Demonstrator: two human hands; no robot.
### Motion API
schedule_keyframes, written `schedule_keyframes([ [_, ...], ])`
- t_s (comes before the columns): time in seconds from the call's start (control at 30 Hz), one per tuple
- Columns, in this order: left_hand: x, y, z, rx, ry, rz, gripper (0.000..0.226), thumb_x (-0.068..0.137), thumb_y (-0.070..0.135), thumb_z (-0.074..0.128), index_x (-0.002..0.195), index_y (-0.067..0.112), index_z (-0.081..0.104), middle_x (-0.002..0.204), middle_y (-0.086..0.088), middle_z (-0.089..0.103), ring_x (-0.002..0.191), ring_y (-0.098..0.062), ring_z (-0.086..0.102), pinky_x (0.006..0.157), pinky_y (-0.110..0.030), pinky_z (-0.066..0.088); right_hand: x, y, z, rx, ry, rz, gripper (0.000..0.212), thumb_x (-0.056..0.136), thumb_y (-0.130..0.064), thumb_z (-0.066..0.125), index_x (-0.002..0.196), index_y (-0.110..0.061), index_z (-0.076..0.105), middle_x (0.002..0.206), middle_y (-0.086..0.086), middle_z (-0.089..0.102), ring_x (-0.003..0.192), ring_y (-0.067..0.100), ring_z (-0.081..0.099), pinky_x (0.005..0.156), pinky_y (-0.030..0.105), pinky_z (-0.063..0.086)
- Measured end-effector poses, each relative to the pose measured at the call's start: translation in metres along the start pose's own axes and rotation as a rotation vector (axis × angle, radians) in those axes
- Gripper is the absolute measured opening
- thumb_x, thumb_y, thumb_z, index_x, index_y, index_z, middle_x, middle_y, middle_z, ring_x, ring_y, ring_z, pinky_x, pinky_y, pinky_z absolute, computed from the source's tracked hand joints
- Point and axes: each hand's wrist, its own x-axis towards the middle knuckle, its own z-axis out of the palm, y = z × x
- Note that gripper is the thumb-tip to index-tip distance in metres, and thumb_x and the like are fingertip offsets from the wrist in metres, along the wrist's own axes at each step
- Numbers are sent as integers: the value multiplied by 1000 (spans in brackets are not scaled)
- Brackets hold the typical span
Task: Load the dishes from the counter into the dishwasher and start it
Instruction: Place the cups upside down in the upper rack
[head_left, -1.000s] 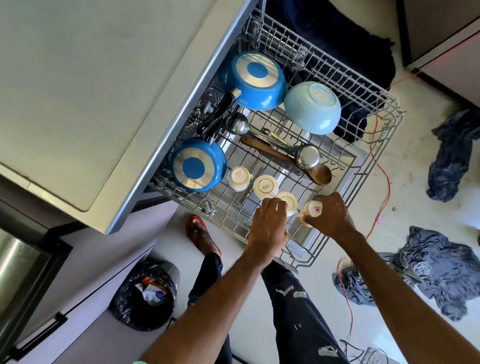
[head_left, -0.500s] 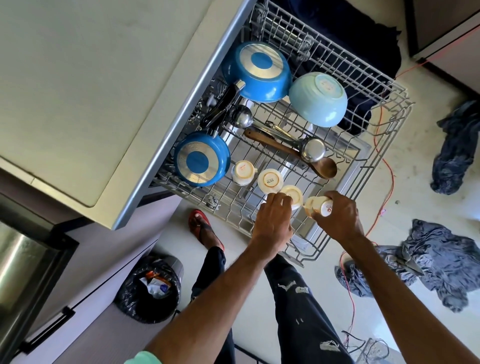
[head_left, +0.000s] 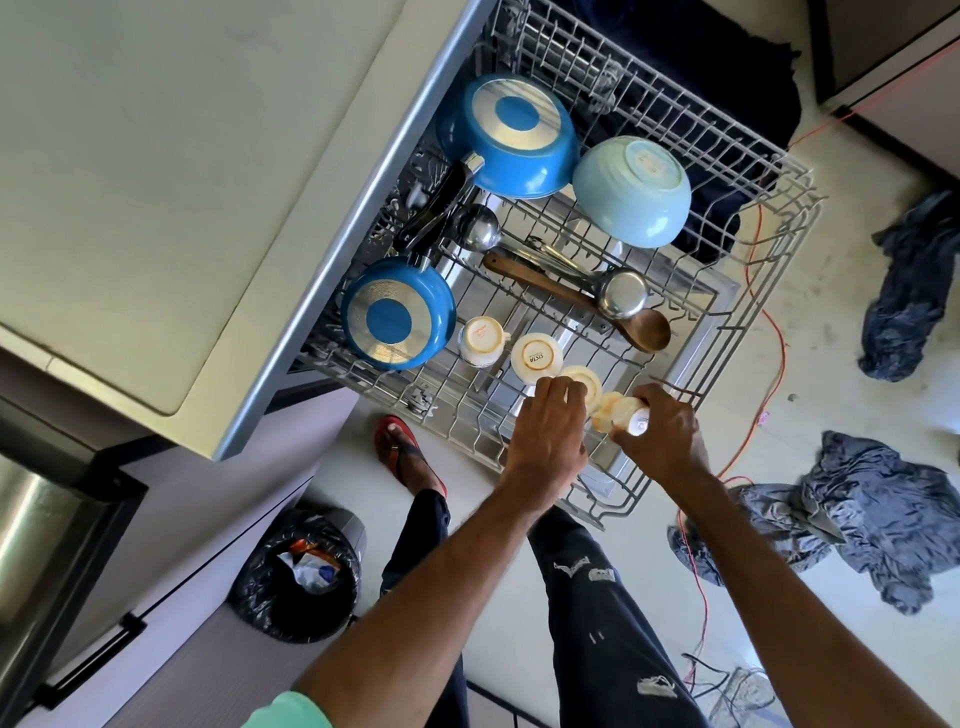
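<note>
At the near edge of the pulled-out dishwasher rack (head_left: 748, 415), the right hand (head_left: 662, 441) has its fingers clamped on a cream cup (head_left: 621, 413) tipped sideways, while the left hand (head_left: 548, 428) fingers rest curled on an upturned cup (head_left: 587, 379) beside it
</note>
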Motion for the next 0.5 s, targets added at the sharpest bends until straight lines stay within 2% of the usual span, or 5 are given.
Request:
schedule_keyframes([
  [0.27, -1, -1, 4, 10, -5, -13, 58, 77, 12, 76, 130, 5, 53, 131, -13, 59, 125, -25, 52, 97, -38, 52, -4, -11, 17, -70, -33, 12, 50, 75, -23, 84, 117, -12, 60, 111, 14, 71, 99, 37, 69, 79, 46, 58],
  [0.43, 0, 1, 1, 15, -16, -15, 65, 76, 17, 80, 133, 5, 52, 134, -13, 57, 127, -25, 50, 100, -40, 50, -6, -2, 17, -17, -83, 13, 73, 68, -30, 90, 128, -16, 50, 123, 16, 66, 109, 38, 65, 86, 52, 58],
  [0.5, 0, 0, 0, 15, -16, -11, 65, 77, 18, 80, 134, 5, 51, 135, -13, 57, 127, -25, 50, 100, -39, 50, -6, 1, 17, -4, -57, 10, 76, 65, -31, 92, 127, -19, 49, 123, 15, 66, 106, 37, 66, 84, 53, 59],
])
